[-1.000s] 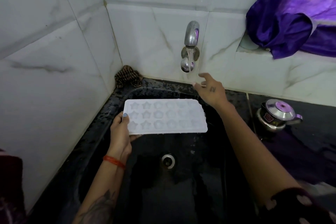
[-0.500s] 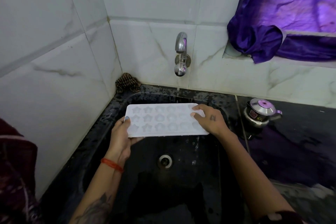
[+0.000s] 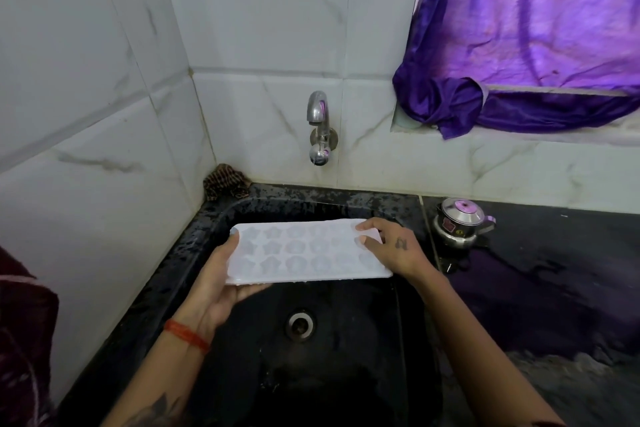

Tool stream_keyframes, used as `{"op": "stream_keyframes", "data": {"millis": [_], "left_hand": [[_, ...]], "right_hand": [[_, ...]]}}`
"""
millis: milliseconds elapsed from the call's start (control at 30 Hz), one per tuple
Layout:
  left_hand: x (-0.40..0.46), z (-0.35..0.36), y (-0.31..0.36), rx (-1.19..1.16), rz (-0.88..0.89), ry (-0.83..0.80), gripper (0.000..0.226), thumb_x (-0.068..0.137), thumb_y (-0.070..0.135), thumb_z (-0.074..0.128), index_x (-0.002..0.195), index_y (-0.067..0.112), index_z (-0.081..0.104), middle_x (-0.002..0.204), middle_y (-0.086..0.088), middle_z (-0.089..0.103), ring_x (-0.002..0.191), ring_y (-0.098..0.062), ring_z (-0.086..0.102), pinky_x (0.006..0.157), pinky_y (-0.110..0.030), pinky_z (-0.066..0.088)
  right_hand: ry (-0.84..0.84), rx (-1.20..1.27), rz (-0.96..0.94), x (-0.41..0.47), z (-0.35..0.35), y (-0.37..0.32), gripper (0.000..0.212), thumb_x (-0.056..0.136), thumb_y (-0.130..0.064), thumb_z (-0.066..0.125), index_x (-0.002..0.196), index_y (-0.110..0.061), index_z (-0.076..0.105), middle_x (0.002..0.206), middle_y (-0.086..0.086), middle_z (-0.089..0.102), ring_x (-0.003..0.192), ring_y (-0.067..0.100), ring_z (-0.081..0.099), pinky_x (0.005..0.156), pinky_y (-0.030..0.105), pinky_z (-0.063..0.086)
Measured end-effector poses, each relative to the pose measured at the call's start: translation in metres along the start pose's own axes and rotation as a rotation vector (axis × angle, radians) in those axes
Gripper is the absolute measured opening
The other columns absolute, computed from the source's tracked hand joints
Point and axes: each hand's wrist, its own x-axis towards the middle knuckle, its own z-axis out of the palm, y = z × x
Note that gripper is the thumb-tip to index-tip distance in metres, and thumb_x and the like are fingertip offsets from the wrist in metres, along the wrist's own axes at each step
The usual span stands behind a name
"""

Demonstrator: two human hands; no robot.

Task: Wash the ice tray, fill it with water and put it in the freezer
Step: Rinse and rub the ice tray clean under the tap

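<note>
Both hands have the white ice tray [image 3: 304, 253] between them. The left hand [image 3: 221, 284] has its grip round the tray's left end, palm underneath and a fingertip curled over the top edge. The right hand [image 3: 391, 248] grasps the right end, fingers laid over the top corner. The tray sits roughly level, star and round moulds facing up, held in the air over the black sink [image 3: 221, 218], above and a little behind the drain [image 3: 300, 324]. The steel tap [image 3: 320, 128] juts from the tiled wall behind it. A brown checked cloth [image 3: 225, 182] is bunched in the sink's back left corner. On the dark counter [image 3: 554, 270] to the right stands a small steel kettle [image 3: 459, 224], and purple fabric [image 3: 519, 45] hangs over the ledge above.
</note>
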Motion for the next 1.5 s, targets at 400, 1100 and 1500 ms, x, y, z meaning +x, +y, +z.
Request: {"op": "stream_keyframes", "data": {"millis": [400,1100,1500], "left_hand": [[0.015,0.013,-0.017,-0.047,0.077,0.206,0.043,0.094,0.037,0.053,0.124,0.006,0.050,0.113,-0.014,0.065,0.089,-0.027,0.066,0.045,-0.036,0.055],[0.024,0.021,0.001,-0.092,0.133,0.214,0.028,0.093,0.034,0.057,0.109,0.013,0.051,0.099,-0.008,0.066,0.085,-0.026,0.065,0.044,-0.039,0.056],[0.027,0.018,0.006,-0.103,0.147,0.213,0.042,0.092,0.036,0.057,0.123,0.008,0.053,0.114,-0.015,0.066,0.091,-0.029,0.066,0.047,-0.040,0.056]], "right_hand": [[-0.076,-0.414,0.022,-0.002,-0.003,-0.013,0.060,0.088,-0.070,0.029,0.139,-0.039,0.041,0.143,0.009,0.038,0.132,0.028,0.036,0.105,0.041,0.031],[0.022,-0.733,-0.160,0.020,-0.019,-0.013,0.077,0.076,-0.082,0.004,0.132,-0.050,0.043,0.154,-0.003,-0.031,0.139,0.028,-0.033,0.106,0.065,-0.020],[-0.046,-0.479,-0.198,0.017,-0.025,-0.016,0.077,0.074,-0.086,0.011,0.130,-0.048,0.047,0.154,-0.008,-0.029,0.139,0.021,-0.035,0.108,0.060,-0.022]]}}
